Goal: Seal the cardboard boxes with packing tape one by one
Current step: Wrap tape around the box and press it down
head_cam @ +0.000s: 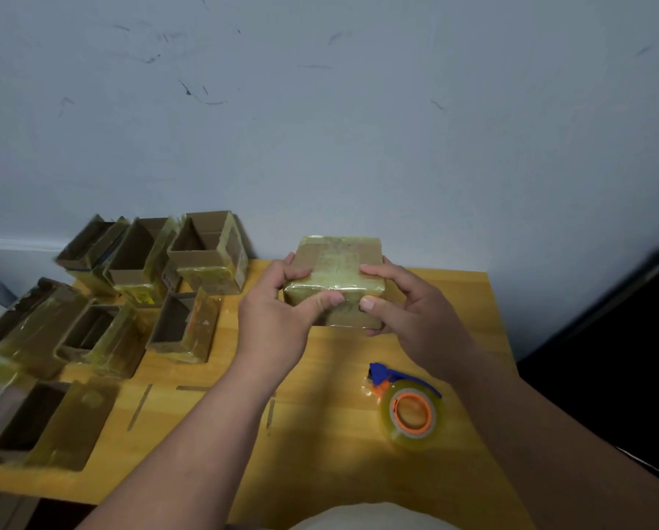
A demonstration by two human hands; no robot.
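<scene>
Both hands are on one closed cardboard box (339, 277), held just above the far middle of the wooden table (454, 300). The left hand (282, 319) grips its left side, fingers curled over the top edge and thumb pressed flat along the near face. The right hand (404, 307) grips the right side the same way, thumb on the near face, close to the other thumb.

The box top carries yellowish tape in a cross, with the strip running down over the near edge under the thumbs.

Judgement: the step in hand is smoothing down the tape end on the near face; this box looks sealed or nearly so.

The tape dispenser (408, 407), blue handle and orange core with a clear roll, lies on the table near and right of the hands, held by neither.

To the left stands a group of open boxes (205, 254) in rows, flaps up, many already wrapped in old tape on their sides. The nearest ones are blurred. I cannot tell whether any hold contents.

Next move, as I judge it: set the finished box aside where it will not be confused with the open group, pull one open box to the middle, fold its flaps shut and hold them with one hand, and take up the dispenser with the other.

Risk: flaps may spring up before the tape bites.
</scene>
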